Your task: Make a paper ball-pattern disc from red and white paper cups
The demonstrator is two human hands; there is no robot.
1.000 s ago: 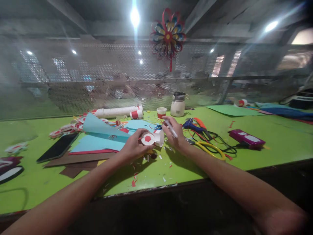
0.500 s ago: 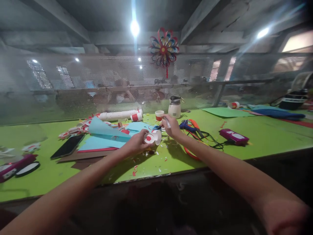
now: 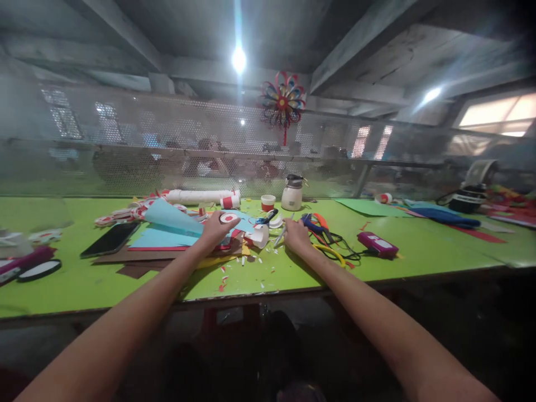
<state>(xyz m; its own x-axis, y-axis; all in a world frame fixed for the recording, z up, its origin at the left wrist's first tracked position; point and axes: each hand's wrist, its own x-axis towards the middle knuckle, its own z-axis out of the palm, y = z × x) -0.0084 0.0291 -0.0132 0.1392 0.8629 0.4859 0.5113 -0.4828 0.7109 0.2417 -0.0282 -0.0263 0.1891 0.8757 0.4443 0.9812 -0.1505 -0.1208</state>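
My left hand (image 3: 213, 230) is closed on a white paper disc (image 3: 229, 218) with a red centre, above the blue paper sheets (image 3: 167, 237). My right hand (image 3: 296, 234) is low over the table, its fingers round a slim, pale pen-like tool (image 3: 280, 237) that slants down to the left. Between my hands lies a cut white paper cup piece (image 3: 260, 237). Behind it are scissors with dark handles (image 3: 271, 215) and a white ring-shaped piece (image 3: 275, 221). Small white and red scraps are scattered in front.
A glue gun (image 3: 315, 223) with cables lies right of my right hand, near a magenta box (image 3: 377, 244). A red-and-white cup (image 3: 268, 203) and a pale jug (image 3: 292, 193) stand behind. A phone (image 3: 109, 240) lies left. A perforated screen (image 3: 201, 167) backs the table.
My left hand has moved left with the disc, away from the cut cup piece, which now lies on the table. My right hand has lowered, its pale tool now pointing down-left. The view has shifted.
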